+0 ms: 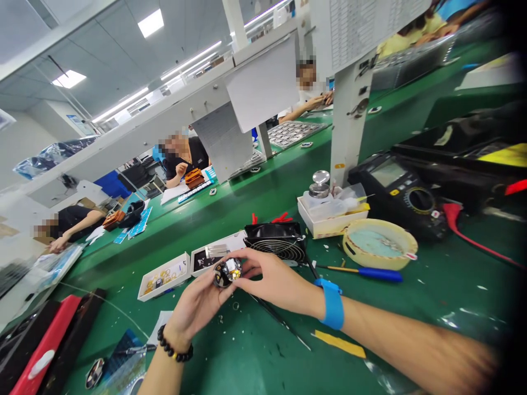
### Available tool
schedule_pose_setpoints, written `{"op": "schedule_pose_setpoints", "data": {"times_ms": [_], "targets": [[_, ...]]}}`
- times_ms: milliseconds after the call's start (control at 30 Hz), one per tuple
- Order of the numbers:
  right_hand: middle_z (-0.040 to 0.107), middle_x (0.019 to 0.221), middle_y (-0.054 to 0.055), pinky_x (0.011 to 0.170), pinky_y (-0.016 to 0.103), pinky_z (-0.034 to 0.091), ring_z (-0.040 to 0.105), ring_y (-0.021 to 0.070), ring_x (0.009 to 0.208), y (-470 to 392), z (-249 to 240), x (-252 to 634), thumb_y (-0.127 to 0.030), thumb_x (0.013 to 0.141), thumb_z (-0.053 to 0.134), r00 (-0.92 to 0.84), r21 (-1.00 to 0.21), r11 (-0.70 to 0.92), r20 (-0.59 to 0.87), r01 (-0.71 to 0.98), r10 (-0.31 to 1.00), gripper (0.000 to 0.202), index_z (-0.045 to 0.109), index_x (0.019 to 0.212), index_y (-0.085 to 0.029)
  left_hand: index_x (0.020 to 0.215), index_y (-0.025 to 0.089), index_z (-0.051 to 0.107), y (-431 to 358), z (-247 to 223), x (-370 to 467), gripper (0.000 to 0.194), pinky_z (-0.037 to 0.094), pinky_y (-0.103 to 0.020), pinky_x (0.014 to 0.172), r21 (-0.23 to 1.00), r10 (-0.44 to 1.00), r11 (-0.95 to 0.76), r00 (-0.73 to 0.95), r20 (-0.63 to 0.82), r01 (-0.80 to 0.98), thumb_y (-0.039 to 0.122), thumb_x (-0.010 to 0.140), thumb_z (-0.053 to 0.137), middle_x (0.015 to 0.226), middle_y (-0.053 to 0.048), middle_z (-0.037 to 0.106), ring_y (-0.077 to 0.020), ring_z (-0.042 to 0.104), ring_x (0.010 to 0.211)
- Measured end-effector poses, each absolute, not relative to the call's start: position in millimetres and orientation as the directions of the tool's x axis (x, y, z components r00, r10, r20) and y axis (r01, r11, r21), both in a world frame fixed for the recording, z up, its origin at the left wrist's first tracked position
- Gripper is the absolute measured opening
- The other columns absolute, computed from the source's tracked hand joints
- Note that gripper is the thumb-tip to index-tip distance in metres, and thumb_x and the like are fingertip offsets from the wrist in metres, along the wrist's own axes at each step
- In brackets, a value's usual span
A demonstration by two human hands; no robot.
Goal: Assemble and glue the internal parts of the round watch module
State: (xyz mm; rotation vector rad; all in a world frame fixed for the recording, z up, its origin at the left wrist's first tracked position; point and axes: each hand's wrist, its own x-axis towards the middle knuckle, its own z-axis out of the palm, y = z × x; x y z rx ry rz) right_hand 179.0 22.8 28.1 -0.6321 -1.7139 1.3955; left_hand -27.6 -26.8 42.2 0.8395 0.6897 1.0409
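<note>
Both hands meet around a small round black device (pixel 223 274) with a shiny silver and gold part (pixel 233 268) on its right side. My left hand (pixel 201 303), with a beaded bracelet at the wrist, holds the device from the left and below. On the other side, the thumb and fingers of my right hand (pixel 274 280) grip the shiny part; a blue band (pixel 330 303) circles that wrist. Just beyond the hands are a black fan (pixel 275 241) and a white box of dark small parts (pixel 200 261).
A white box of small parts (pixel 163 277) stands left. Tweezers (pixel 284 320), a blue-handled screwdriver (pixel 379 274), a yellow round dish (pixel 381 244) and a multimeter (pixel 401 189) lie right. Several people sit across the green bench (pixel 247 362).
</note>
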Motion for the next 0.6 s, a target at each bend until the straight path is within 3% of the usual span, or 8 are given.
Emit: {"op": "schedule_pose_setpoints", "data": {"times_ms": [133,400,600], "targets": [[0.07,0.105,0.001,0.085,0.033,0.058,0.067,0.0177,0.093,24.5,27.2,178.9,-0.011,0.083,0.065,-0.531,-0.951,0.28,0.304,-0.127,0.791,0.046,0.062,0.127,-0.025,0.131,0.017,0.063,-26.3,42.1,-27.5,0.034,0.035,-0.044,0.123,0.829,0.925,0.268,0.372,-0.079,-0.491,0.024,0.101,0.051,0.144,-0.008,0.049,-0.0277,0.034,0.144],[0.067,0.118,-0.002,0.086,0.031,0.057,0.065,0.0174,0.1,28.3,23.0,178.1,-0.012,0.084,0.067,-0.499,-0.935,0.342,0.341,-0.093,0.797,0.049,0.062,0.127,-0.033,0.139,0.019,0.057,-24.5,39.7,-23.5,0.038,0.039,-0.043,0.12,0.895,0.958,0.171,0.281,-0.053,-0.412,0.023,0.101,0.057,0.148,-0.011,0.043,-0.0295,0.035,0.143],[0.066,0.12,-0.005,0.087,0.029,0.056,0.064,0.0165,0.103,26.8,26.7,179.7,-0.012,0.084,0.068,-0.47,-0.918,0.386,0.383,-0.094,0.795,0.047,0.062,0.124,-0.035,0.133,0.019,0.061,-21.3,34.4,-23.5,0.038,0.046,-0.043,0.115,0.922,0.978,0.133,0.197,-0.063,-0.363,0.029,0.097,0.066,0.139,-0.011,0.051,-0.0301,0.044,0.136]]}}
